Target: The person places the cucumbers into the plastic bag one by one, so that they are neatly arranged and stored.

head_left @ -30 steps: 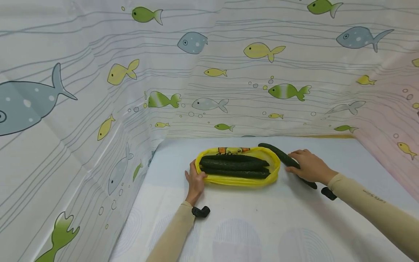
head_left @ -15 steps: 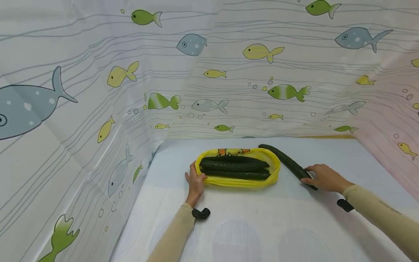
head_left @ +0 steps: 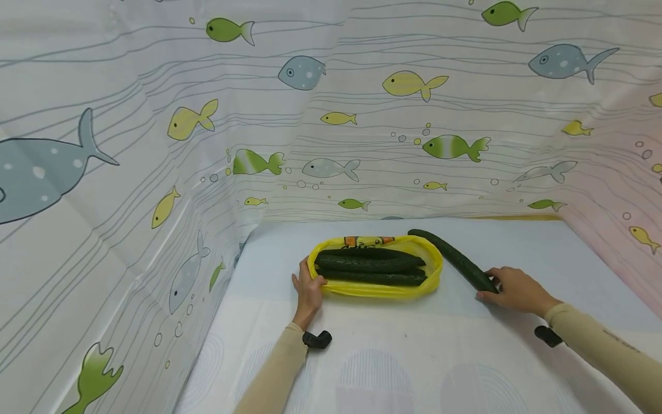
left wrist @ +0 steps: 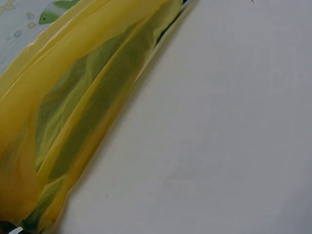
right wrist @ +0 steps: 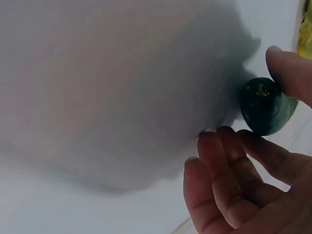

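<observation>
A yellow plastic bag (head_left: 380, 290) lies on the table with its mouth spread wide. Several dark green cucumbers (head_left: 369, 264) lie lengthwise inside it. My left hand (head_left: 309, 294) grips the bag's left rim, the thumb on the near side. In the left wrist view the cucumbers show dimly through the yellow film (left wrist: 87, 107); the hand itself is out of that picture. Right of the bag, another cucumber (head_left: 455, 259) lies slanted on the table. My right hand (head_left: 521, 292) pinches its near end, and the right wrist view shows thumb and index finger on either side of the rounded tip (right wrist: 263, 105).
A white cloth with pale arch patterns covers the table (head_left: 403, 368). Fish-printed sheeting (head_left: 362, 144) rises as walls at the back, left and right. Both forearms wear beige sleeves (head_left: 274, 368) and black wrist cameras (head_left: 316, 339).
My right hand has slid along the loose cucumber, from around its middle to its near end, rightward and toward me. The left hand and the bag stay in place.
</observation>
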`<state>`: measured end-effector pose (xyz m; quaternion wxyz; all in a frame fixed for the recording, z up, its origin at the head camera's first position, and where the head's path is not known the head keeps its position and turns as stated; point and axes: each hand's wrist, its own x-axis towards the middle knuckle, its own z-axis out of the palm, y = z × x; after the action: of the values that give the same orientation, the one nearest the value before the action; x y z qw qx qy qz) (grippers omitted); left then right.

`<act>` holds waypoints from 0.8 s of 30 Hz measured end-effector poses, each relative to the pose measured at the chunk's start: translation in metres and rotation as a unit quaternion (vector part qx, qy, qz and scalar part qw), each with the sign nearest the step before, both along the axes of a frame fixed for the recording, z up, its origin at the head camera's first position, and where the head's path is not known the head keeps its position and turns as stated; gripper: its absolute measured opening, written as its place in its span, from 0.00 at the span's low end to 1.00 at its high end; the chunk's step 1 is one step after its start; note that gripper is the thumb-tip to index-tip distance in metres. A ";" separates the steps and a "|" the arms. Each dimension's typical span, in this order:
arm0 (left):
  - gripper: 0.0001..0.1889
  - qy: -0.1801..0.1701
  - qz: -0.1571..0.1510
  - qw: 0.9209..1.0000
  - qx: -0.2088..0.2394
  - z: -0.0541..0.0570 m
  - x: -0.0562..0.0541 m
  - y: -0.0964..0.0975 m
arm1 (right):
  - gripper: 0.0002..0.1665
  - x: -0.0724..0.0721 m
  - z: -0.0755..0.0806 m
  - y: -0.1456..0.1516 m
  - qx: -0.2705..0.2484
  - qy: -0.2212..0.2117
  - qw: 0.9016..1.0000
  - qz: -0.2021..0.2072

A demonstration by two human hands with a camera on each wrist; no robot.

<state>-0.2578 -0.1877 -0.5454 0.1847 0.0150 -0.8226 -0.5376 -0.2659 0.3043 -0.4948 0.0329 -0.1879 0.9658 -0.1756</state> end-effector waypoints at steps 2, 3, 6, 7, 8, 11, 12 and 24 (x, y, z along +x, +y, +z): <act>0.39 0.004 0.001 1.000 -0.001 0.000 0.000 0.000 | 0.45 0.002 0.000 0.001 -0.004 -0.008 1.000 -0.005; 0.39 0.005 0.001 1.000 -0.001 0.000 0.000 0.000 | 0.44 0.003 0.000 0.001 -0.007 -0.012 1.000 -0.008; 0.39 0.002 0.001 1.000 0.002 0.001 0.000 0.001 | 0.40 0.006 -0.002 0.003 -0.017 -0.012 1.000 -0.011; 0.39 0.001 0.001 1.000 0.002 0.001 0.000 0.001 | 0.38 0.006 -0.002 0.004 -0.021 -0.008 1.000 -0.012; 0.39 0.000 0.001 1.000 0.002 0.001 0.000 0.002 | 0.37 0.007 -0.003 0.004 -0.025 -0.004 1.000 -0.013; 0.40 0.000 0.003 1.000 0.002 0.001 0.000 0.002 | 0.34 0.008 -0.005 0.006 -0.034 0.018 0.999 -0.011; 0.40 0.001 0.004 1.000 0.002 0.001 0.001 0.001 | 0.34 0.009 -0.005 0.006 -0.036 0.024 0.999 -0.012; 0.40 0.001 0.003 1.000 0.001 0.000 0.000 0.001 | 0.36 0.006 -0.012 0.010 -0.034 0.042 0.997 -0.046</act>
<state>-0.2579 -0.1863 -0.5452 0.1874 0.0170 -0.8217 -0.5379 -0.2599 0.3144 -0.5068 -0.0223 -0.1518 0.9673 -0.2020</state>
